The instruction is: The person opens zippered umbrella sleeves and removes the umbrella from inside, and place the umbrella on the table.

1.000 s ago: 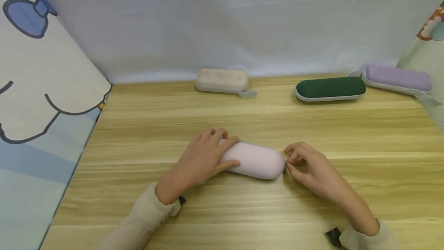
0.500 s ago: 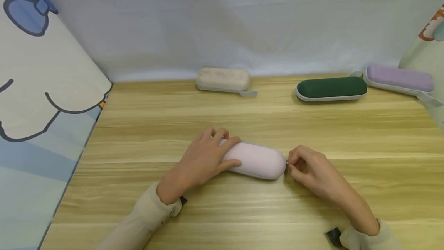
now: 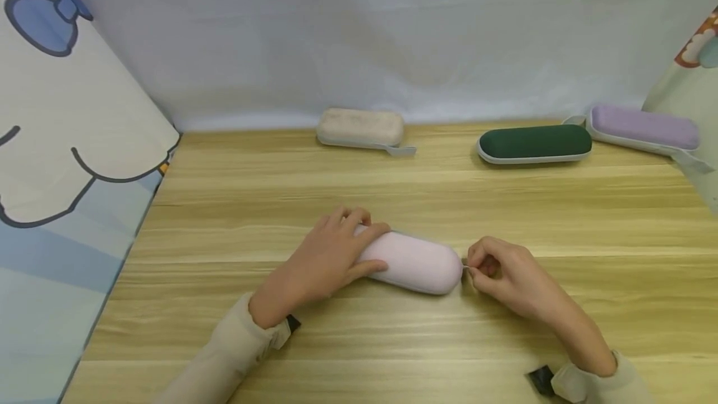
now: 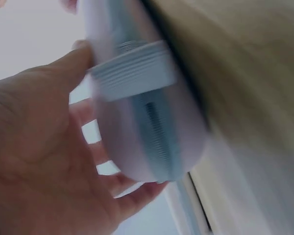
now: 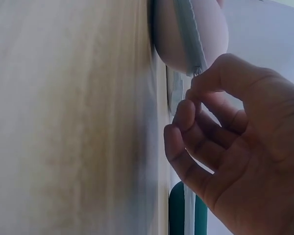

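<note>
A pale pink zippered case [image 3: 421,262] with rounded ends lies at a slant on the wooden table. My left hand [image 3: 322,257] grips its left end, thumb on the near side and fingers over the far side. In the left wrist view, grey-blue zip tape [image 4: 159,137] and a ribbed fabric strap [image 4: 134,71] show at that end. At the opposite end my right hand [image 3: 507,273] pinches the zipper pull, which its fingertips mostly hide. A small metal zipper slider [image 5: 196,71] shows at the fingertips in the right wrist view. The zip appears closed along the visible seam.
Along the back of the table [image 3: 235,192] lie a beige case [image 3: 360,128], a dark green case [image 3: 535,142] and a lilac case [image 3: 645,126] with a strap. A white cloth [image 3: 364,36] hangs behind them. A printed cartoon sheet [image 3: 84,98] borders the left side.
My right fingers have closed together on the zipper pull and drawn slightly right. The case's right end has shifted a little toward me; my left hand keeps its grip.
</note>
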`<state>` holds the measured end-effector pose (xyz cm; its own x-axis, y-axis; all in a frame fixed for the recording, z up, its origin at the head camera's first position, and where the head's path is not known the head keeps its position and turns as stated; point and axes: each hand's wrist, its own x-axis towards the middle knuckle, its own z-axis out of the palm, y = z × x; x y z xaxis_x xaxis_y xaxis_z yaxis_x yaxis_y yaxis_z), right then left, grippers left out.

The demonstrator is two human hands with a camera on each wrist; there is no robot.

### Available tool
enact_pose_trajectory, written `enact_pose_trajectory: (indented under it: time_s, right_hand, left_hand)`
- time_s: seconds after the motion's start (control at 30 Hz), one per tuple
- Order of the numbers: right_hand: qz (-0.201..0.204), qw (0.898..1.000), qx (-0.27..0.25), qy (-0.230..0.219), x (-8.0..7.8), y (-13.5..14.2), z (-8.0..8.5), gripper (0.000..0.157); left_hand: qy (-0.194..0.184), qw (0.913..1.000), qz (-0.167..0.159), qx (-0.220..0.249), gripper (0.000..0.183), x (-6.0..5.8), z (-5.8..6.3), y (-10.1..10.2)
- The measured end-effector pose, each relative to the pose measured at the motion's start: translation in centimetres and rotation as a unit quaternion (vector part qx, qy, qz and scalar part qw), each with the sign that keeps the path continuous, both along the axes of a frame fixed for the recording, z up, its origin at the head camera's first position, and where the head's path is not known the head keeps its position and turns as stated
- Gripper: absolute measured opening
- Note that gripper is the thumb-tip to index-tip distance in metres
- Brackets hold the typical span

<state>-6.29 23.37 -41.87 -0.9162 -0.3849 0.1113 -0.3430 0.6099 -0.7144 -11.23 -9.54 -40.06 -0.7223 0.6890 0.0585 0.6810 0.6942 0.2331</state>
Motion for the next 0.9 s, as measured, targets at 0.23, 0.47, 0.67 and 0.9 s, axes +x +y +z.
enact_pose_trajectory:
  time_s: [0.23,0.47,0.67,0.9]
  right_hand:
    - [-0.009,1.0,0.003,-0.009,0.1,-0.1,-0.2,0.02]
    - [-0.026,0.999,0.0,0.019,-0.1,-0.4,-0.2,0.015]
    - [-0.04,0.999,-0.004,0.026,-0.4,-0.9,-0.3,0.017]
    - [-0.051,0.998,0.006,0.046,-0.8,-1.4,-0.4,0.015]
  left_hand:
    - [-0.114,0.9924,0.028,0.037,0.059,0.5,1.0,-0.4]
    - [-0.125,0.9907,0.04,0.035,0.059,0.4,1.3,-0.3]
    - [-0.111,0.9928,0.032,0.031,0.058,0.2,1.2,-0.3]
    - [-0.084,0.9959,0.01,0.033,0.055,0.2,1.0,-0.2]
